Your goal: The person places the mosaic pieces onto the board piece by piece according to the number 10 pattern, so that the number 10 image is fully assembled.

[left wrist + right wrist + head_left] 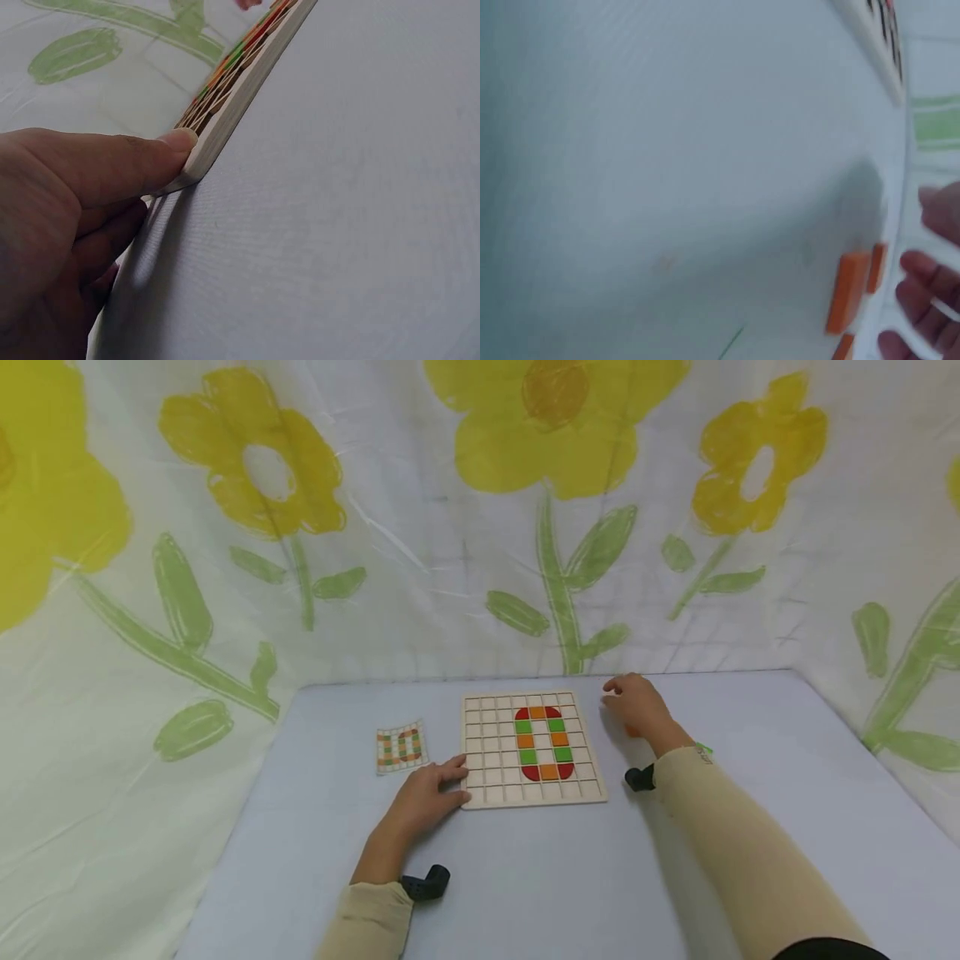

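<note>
On my head view, the board point(491, 752) lies just below the middle of the frame, a ring of tiles point(564, 754) toward its right side. I have the left hand point(423, 797) touching its left edge, grip relaxed; the card point(402, 747) lies beside, apart from the board. The right hand point(643, 710) is right of the board, fingers loosely bent, grip partly open and holding nothing I can see. I have wide desk point(525, 877) room between the arms, but only a thin strip beyond the board's top edge.

My left wrist view shows the thumb on the board's corner, left of centre.

On my right wrist view, orange blocks point(847, 292) sit lower right, fingers parted at the right edge, the board's corner upper right.
</note>
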`<state>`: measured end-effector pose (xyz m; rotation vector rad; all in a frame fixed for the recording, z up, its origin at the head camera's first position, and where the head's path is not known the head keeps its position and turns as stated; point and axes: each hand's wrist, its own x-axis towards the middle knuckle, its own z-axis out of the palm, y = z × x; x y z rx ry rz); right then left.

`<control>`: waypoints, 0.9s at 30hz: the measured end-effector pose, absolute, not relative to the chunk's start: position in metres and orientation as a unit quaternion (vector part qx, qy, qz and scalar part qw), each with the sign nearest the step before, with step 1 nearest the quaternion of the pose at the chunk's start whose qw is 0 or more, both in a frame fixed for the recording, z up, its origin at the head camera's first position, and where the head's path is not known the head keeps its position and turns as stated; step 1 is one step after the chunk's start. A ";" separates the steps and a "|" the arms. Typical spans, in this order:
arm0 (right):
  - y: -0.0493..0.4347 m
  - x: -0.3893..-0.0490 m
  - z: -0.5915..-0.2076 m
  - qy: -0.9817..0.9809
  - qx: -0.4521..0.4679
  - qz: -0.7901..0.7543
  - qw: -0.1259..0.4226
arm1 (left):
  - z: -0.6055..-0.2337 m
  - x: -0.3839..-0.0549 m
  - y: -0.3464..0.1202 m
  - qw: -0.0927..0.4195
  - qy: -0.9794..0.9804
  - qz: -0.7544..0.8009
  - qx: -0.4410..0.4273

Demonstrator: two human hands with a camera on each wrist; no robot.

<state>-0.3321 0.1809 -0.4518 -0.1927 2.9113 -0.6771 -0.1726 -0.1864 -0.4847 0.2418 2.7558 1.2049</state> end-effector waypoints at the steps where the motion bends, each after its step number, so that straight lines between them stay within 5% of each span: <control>1: 0.186 -0.331 -0.452 0.973 -0.052 -0.214 0.074 | -0.485 -0.173 -0.187 0.064 0.912 0.399 0.076; 8: 0.198 -0.323 -0.455 0.981 0.007 -0.172 0.091 | -0.488 -0.173 -0.185 0.069 0.913 0.396 0.064; 21: 0.192 -0.326 -0.460 0.980 -0.063 -0.179 0.054 | -0.490 -0.174 -0.185 0.044 0.921 0.378 0.082; 27: 0.196 -0.323 -0.460 0.981 -0.020 -0.184 0.060 | -0.489 -0.171 -0.182 0.048 0.921 0.381 0.068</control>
